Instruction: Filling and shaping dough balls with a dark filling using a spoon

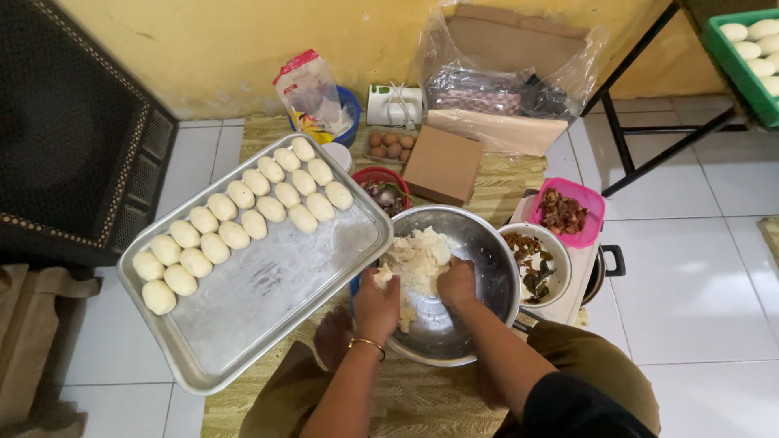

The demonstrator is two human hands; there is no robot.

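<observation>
pale dough; silver bowl; silver tray; pink tub; green crate

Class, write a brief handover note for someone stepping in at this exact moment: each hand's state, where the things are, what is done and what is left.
Left hand: closed around a small lump of dough at the steel bowl's near rim.
Right hand: pressed into the dough mass inside the bowl.
Metal tray, left of the bowl: two rows of shaped dough balls along its far edge.
Done: those two rows.
Left: the dough in the bowl is unshaped; much of the tray is bare.
</observation>
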